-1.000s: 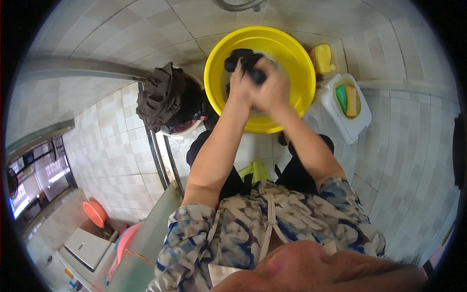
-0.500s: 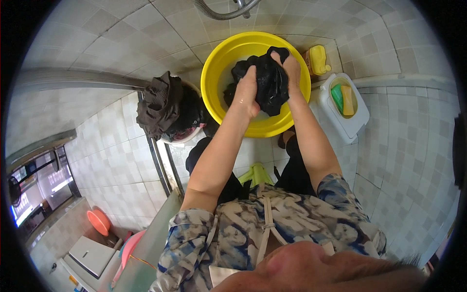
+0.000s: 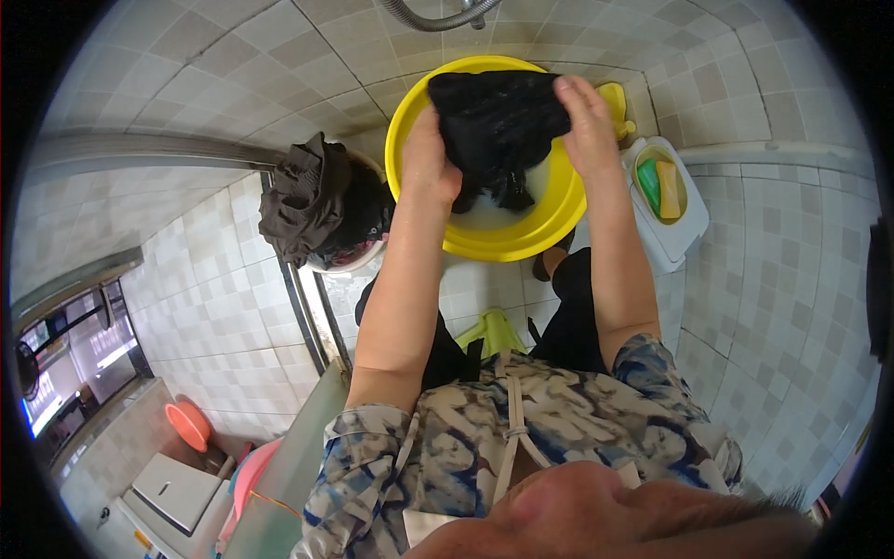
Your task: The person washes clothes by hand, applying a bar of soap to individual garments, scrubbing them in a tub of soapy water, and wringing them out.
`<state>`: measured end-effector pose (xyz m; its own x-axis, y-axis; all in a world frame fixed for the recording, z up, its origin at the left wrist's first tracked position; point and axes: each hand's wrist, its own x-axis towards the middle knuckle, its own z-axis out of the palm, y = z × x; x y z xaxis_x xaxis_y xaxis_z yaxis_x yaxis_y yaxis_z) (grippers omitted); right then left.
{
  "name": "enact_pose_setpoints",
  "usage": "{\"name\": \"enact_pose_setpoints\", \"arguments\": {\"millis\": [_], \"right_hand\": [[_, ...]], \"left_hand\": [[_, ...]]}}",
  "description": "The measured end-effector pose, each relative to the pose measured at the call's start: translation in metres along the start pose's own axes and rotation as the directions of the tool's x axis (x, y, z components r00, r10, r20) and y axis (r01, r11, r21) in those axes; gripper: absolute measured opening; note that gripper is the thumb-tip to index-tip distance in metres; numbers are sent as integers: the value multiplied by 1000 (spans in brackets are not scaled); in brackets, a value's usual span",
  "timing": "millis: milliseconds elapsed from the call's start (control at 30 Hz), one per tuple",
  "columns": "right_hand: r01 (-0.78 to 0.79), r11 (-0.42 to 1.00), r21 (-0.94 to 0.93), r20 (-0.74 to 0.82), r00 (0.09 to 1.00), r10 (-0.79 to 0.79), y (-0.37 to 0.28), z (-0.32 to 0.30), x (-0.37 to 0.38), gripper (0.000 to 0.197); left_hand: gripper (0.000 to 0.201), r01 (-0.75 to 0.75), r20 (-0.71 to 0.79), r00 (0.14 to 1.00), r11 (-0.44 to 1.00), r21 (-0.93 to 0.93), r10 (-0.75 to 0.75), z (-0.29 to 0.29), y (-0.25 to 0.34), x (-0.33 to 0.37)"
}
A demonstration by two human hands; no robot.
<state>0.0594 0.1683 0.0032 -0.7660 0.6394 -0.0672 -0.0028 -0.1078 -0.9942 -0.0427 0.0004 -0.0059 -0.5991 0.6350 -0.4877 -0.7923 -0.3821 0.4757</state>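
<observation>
A wet black garment (image 3: 498,126) is stretched between my hands over the far part of a yellow basin (image 3: 494,250). My left hand (image 3: 428,160) is closed on the cloth's left edge, its fingertips partly hidden behind the fabric. At the upper right corner my right hand (image 3: 589,119) pinches the cloth. The lower end of the garment hangs down toward the cloudy water (image 3: 489,212) in the basin. Which kind of garment it is I cannot tell.
Left of the basin stands a pail (image 3: 358,261) heaped with dark clothes (image 3: 312,200). On the right are a yellow bottle (image 3: 615,107) and a white box (image 3: 684,228) holding green and yellow bars (image 3: 656,189). A green stool (image 3: 494,326) is beneath me; a shower hose (image 3: 424,20) hangs above.
The bunched black garment has been spread out and raised toward the far rim. My hands have moved apart, the left one leftward and the right one rightward.
</observation>
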Motion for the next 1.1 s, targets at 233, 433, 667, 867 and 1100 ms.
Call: {"name": "enact_pose_setpoints", "arguments": {"millis": [233,433,667,867,1100], "right_hand": [[351,896,-273,264,922,-282,-14,69,-54,22],[483,627,-611,214,864,-456,14,83,-61,12],[447,689,-570,156,882,-444,6,101,-84,16],[137,569,-811,-98,926,-363,26,39,-15,14],[210,939,-272,384,918,-94,5,18,-12,45]], "left_hand": [[45,211,-163,957,960,-183,-241,21,-8,-10],[33,218,167,962,976,3,-215,-35,-39,15],[34,-114,-82,980,844,524,184,-37,-38,16],[40,253,-259,943,956,147,-210,24,-57,-7],[36,140,-51,990,967,213,-132,18,-17,-5]]}}
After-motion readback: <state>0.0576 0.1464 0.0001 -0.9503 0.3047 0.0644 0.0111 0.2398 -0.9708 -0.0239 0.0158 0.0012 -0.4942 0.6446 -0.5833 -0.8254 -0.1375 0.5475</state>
